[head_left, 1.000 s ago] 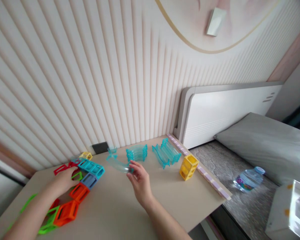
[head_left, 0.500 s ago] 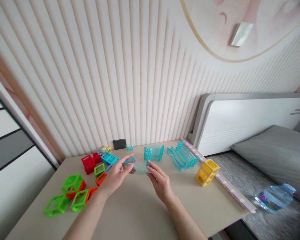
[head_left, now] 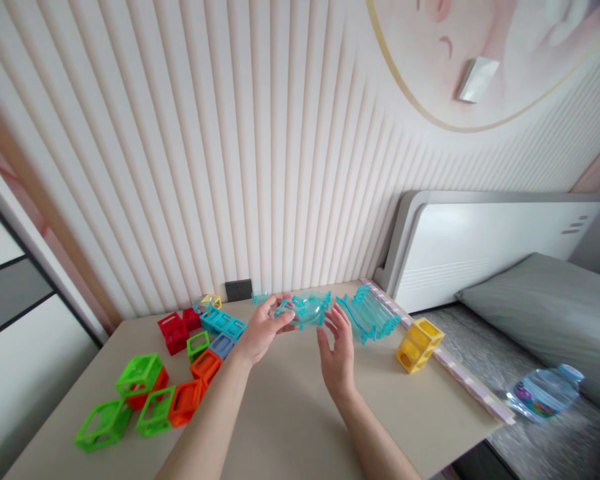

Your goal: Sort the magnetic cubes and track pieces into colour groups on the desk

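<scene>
My left hand [head_left: 266, 328] grips one end of a clear turquoise curved track piece [head_left: 283, 309] between thumb and fingers, above the table. In line with it sits a group of matching curved track pieces [head_left: 314, 300], and the held piece overlaps it, so I cannot tell whether they touch. At the right end of that group is my right hand [head_left: 338, 350], its thumb and fingers apart and nothing visible between them. A second group of longer turquoise track pieces [head_left: 373, 313] lies just right of my right hand.
Green cube frames [head_left: 140, 375], orange ones [head_left: 186, 402], red ones [head_left: 173, 332] and a blue row [head_left: 223, 323] spread over the table's left side. A yellow block [head_left: 419, 345] stands near the right edge. Beyond lies a bed with a plastic bottle [head_left: 547, 392].
The curved piece, held in both hands before, has moved right and away toward the standing group. My right hand has let go and opened; my left hand still holds on.
</scene>
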The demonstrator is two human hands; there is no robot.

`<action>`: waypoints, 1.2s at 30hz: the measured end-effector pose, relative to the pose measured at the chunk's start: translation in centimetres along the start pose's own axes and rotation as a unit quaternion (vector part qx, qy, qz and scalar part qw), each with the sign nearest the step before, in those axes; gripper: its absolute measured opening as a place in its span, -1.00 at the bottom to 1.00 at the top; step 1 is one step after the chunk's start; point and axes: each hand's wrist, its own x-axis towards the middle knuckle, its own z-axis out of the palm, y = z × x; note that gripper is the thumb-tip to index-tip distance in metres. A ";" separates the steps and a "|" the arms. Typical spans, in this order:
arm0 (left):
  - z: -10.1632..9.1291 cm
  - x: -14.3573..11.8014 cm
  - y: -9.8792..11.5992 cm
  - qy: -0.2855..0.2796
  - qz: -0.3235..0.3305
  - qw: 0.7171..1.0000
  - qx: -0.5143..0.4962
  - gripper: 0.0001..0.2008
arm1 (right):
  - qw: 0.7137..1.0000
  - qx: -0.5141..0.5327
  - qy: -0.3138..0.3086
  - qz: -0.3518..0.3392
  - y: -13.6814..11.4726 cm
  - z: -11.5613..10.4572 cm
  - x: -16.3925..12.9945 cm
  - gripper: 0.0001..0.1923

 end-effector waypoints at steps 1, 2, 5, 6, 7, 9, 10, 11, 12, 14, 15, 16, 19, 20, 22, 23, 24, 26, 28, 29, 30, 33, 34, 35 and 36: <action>0.6 0.3 -0.3 0.006 0.021 1.000 0.012 -0.61 | 1.000 0.014 0.008 0.024 0.0 0.1 0.0 -0.60; 1.2 0.6 -0.7 0.014 0.044 0.998 0.034 -0.66 | 0.998 0.031 0.006 0.048 0.0 0.1 0.0 -0.60; 3.1 0.9 -2.3 0.043 0.121 0.977 0.170 -0.75 | 0.991 0.075 -0.034 0.104 -0.2 0.0 -0.2 -0.59; 3.8 0.8 -2.8 0.053 0.150 0.963 0.220 -0.76 | 0.990 0.078 -0.043 0.111 -0.3 -0.1 -0.3 -0.58; 4.4 0.6 -3.4 0.062 0.179 0.947 0.260 -0.76 | 0.990 0.076 -0.046 0.113 -0.5 -0.3 -0.3 -0.58; 5.4 0.1 -4.2 0.057 0.236 0.922 0.301 -0.74 | 0.991 0.068 -0.047 0.106 -0.9 -0.6 -0.2 -0.59; 5.8 -0.1 -4.6 0.039 0.260 0.914 0.310 -0.72 | 0.992 0.066 -0.045 0.099 -1.1 -0.9 -0.2 -0.59; 6.0 -0.4 -4.8 0.016 0.279 0.907 0.316 -0.69 | 0.993 0.065 -0.044 0.093 -1.3 -1.1 -0.1 -0.59; 6.2 -0.6 -4.9 -0.012 0.294 0.900 0.322 -0.64 | 0.993 0.063 -0.043 0.090 -1.5 -1.3 0.0 -0.59; 6.2 -1.0 -4.9 -0.070 0.305 0.887 0.341 -0.53 | 0.993 0.061 -0.034 0.096 -1.7 -1.6 0.2 -0.58; 6.1 -1.1 -4.8 -0.098 0.301 0.880 0.354 -0.48 | 0.992 0.063 -0.029 0.109 -1.6 -1.7 0.2 -0.56; 6.0 -1.1 -4.7 -0.125 0.295 0.872 0.370 -0.43 | 0.990 0.067 -0.025 0.125 -1.5 -1.8 0.2 -0.53; 5.3 -1.1 -4.1 -0.197 0.279 0.837 0.427 -0.34 | 0.983 0.080 -0.018 0.163 -1.0 -1.9 0.3 -0.46; 5.0 -1.1 -3.8 -0.215 0.281 0.823 0.443 -0.34 | 0.983 0.080 -0.016 0.166 -0.8 -2.0 0.3 -0.46; 4.3 -0.9 -3.1 -0.225 0.302 0.804 0.461 -0.39 | 0.985 0.072 -0.014 0.153 -0.6 -2.3 0.6 -0.49; 3.9 -0.8 -2.8 -0.208 0.321 0.800 0.461 -0.42 | 0.988 0.069 -0.021 0.137 -0.7 -2.6 0.8 -0.51; 3.4 -0.7 -2.4 -0.175 0.340 0.803 0.457 -0.45 | 0.990 0.067 -0.037 0.117 -0.8 -3.0 1.2 -0.52; 2.3 -0.3 -1.6 -0.075 0.354 0.821 0.442 -0.48 | 0.989 0.068 -0.108 0.070 -1.2 -4.0 2.1 -0.54; 1.2 0.1 -0.9 -0.007 0.329 0.846 0.420 -0.44 | 0.974 0.066 -0.213 0.028 -1.6 -5.1 3.3 -0.52; 0.7 0.3 -0.6 -0.006 0.304 0.861 0.407 -0.44 | 0.963 0.063 -0.262 0.012 -1.8 -5.5 3.9 -0.51; 0.3 0.5 -0.4 -0.022 0.276 0.877 0.392 -0.47 | 0.952 0.060 -0.301 0.001 -2.0 -5.9 4.6 -0.50; -0.5 0.7 -0.1 -0.073 0.203 0.919 0.331 -0.63 | 0.932 0.060 -0.356 -0.003 -2.3 -6.4 6.3 -0.50; -0.6 0.8 -0.1 -0.075 0.189 0.929 0.309 -0.65 | 0.931 0.072 -0.359 0.007 -2.4 -6.5 6.7 -0.51; -0.6 0.8 -0.1 -0.073 0.181 0.937 0.289 -0.64 | 0.930 0.088 -0.356 0.021 -2.5 -6.4 7.1 -0.51; -0.6 0.9 -0.2 -0.071 0.178 0.943 0.272 -0.63 | 0.930 0.104 -0.351 0.039 -2.5 -6.3 7.4 -0.51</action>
